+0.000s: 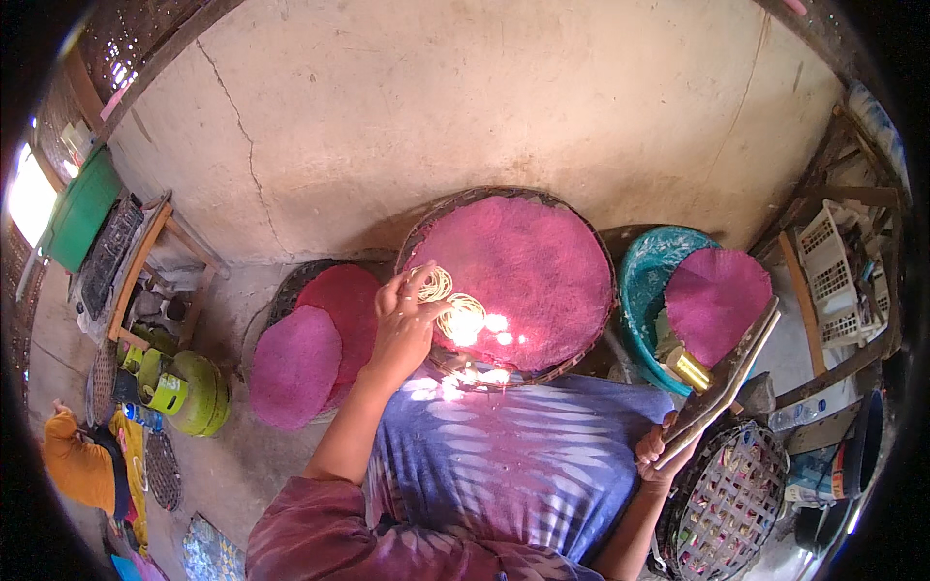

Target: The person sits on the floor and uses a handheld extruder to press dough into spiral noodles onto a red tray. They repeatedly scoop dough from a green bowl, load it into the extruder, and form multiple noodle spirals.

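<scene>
A cracked clay wall backs the round tray (pixel 581 218), a pink sheet spread over it. The left hand (pixel 402 324) pinches a pale noodle coil (pixel 434 284) at the sheet's near-left edge — light, brittle-looking (best lifted by its rim). The right hand (pixel 659 450) is closed on flat sticks (pixel 727 378).

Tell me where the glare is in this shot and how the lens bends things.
Head view: sun patches blow out to white on the pink sheet in the round tray, beside the pale noodle coils under the left hand; a bright opening flares at far left; the fisheye curves the wall edges and blackens the corners.
</scene>
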Demonstrator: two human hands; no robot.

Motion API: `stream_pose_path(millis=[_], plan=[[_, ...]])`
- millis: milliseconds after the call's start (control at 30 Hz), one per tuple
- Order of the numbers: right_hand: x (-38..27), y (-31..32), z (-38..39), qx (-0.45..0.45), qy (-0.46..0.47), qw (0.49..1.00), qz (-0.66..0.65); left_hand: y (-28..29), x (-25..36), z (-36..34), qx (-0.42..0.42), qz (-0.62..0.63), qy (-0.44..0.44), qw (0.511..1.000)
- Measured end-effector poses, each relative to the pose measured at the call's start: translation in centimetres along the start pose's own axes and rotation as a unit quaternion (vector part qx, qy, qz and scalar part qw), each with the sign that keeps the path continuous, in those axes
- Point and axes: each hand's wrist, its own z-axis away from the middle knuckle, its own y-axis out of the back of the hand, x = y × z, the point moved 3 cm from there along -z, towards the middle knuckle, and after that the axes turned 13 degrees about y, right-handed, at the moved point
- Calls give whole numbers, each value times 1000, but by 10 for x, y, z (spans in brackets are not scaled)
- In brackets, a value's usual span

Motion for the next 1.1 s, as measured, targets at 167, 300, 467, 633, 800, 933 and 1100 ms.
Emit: stream_pose_path(millis=[167, 300, 467, 633, 800, 933, 1100], plan=[[0, 6, -1, 41, -10, 998, -40, -7, 7, -12, -31, -20, -22, 999], [-1, 6, -1, 39, -5, 999, -33, -11, 8, -15, -43, -31, -25, 998], [-1, 3, -2, 33, 6, 999, -10, -13, 8, -16, -45, -32, -27, 998], [0, 4, -2, 25, 10, 1000, -1, -11, 13, -18, -52, -31, -6, 998], [-1, 6, -1, 49, 0, 999, -19, 1, -18, -9, 19, -5, 70, 997], [-1, 3, 0, 41, -4, 998, -37, -3, -90, 35, 76, 160, 182, 967], [-1, 16, 2, 54, 1, 999, 2, -53, -110, 173, -153, 254, 427, 855]])
